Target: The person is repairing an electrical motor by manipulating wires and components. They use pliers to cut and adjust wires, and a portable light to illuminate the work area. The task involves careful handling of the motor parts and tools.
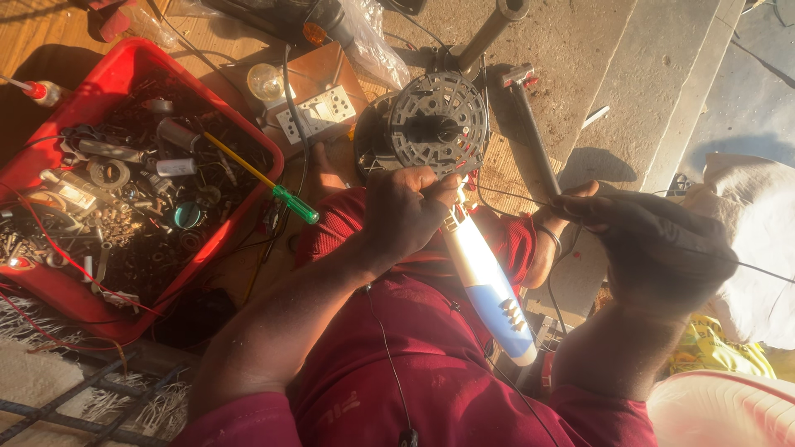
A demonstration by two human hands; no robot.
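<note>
While your left hand point(406, 211) grips the iron point(484, 277) below the motor point(437, 122), your right hand point(654, 248) pinches solder point(513, 197) closed: soldering; next, steady tip contact.

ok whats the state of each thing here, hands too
left hand: closed on soldering iron
soldering iron: held, tip toward fan motor
right hand: closed on thin wire
thin wire: held, stretched toward motor
fan motor: lying flat, casing off
red bin: open, full of parts
screwdriver: resting across bin rim

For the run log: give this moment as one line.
left hand: grips white-and-blue plastic soldering iron | right hand: pinches thin dark wire | black round fan motor ahead
</note>
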